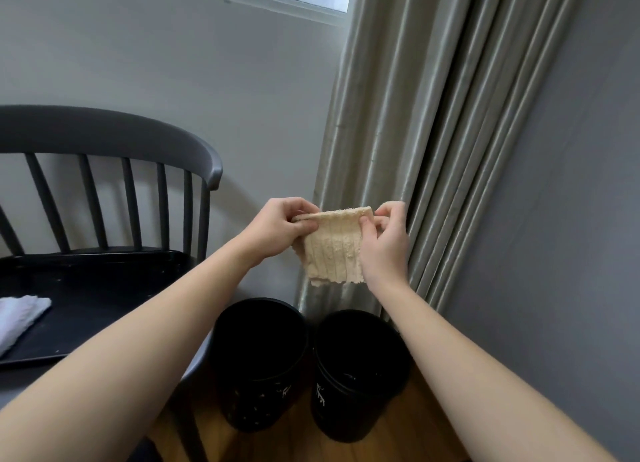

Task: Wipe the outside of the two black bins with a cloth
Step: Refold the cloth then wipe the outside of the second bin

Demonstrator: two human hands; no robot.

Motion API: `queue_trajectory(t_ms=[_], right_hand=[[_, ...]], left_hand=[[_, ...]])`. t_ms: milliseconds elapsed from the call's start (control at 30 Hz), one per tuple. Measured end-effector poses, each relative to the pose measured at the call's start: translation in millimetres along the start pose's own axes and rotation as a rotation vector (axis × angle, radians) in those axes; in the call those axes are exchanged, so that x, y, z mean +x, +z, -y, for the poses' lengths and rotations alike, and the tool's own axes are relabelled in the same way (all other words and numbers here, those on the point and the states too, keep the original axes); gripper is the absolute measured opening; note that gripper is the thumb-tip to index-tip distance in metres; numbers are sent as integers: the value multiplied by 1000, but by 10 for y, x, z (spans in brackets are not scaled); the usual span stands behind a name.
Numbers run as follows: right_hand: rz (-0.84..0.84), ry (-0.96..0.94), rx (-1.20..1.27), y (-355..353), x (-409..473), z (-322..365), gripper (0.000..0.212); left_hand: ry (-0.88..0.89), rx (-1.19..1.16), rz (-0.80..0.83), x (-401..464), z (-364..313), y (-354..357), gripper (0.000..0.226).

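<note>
- My left hand [277, 227] pinches the left top corner of the cloth [332, 246], thumb and fingers clamped on the folded edge.
- The cloth hangs between my hands, top edge running side to side, loose end pointing down.
- My right hand [384, 243] pinches the right top corner the same way.
- The left bin [259, 368] and right bin [356, 375] stand upright on the floor, just beside each other, below the cloth and well apart from it.
- I judge wiping has not begun; the move is downward, each hand nearer the bin on its own side.
</note>
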State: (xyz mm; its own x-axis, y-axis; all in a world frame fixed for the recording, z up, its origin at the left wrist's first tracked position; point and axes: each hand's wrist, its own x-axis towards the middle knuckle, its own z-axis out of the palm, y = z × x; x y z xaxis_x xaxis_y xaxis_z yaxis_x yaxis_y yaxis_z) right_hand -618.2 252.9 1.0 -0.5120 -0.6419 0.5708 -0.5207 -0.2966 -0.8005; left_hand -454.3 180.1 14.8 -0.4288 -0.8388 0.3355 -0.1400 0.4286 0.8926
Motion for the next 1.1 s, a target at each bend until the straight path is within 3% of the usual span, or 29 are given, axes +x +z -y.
queue_trajectory(t_ms=[100, 233, 333, 433, 600, 767, 933, 1100], right_hand=[[45, -43, -39, -74, -10, 2, 19], [141, 62, 78, -108, -9, 10, 27], [149, 117, 152, -120, -13, 30, 31], [161, 200, 243, -113, -38, 44, 28], [329, 431, 687, -61, -70, 200, 15], [406, 440, 715, -50, -67, 247, 11], [422, 452, 715, -12, -111, 194, 17], [515, 441, 791, -23, -256, 107, 46]], left_hand=[[-1, 1, 40, -16, -62, -4, 18], [-20, -10, 163, -51, -131, 12, 24], [6, -14, 158, -87, -169, 38, 30], [56, -7, 141, -128, -211, 54, 29], [150, -89, 137, -144, -326, 92, 17], [219, -106, 162, -133, -390, 57, 19], [214, -121, 104, -113, -335, 61, 11], [204, -86, 55, -114, -261, 75, 12]])
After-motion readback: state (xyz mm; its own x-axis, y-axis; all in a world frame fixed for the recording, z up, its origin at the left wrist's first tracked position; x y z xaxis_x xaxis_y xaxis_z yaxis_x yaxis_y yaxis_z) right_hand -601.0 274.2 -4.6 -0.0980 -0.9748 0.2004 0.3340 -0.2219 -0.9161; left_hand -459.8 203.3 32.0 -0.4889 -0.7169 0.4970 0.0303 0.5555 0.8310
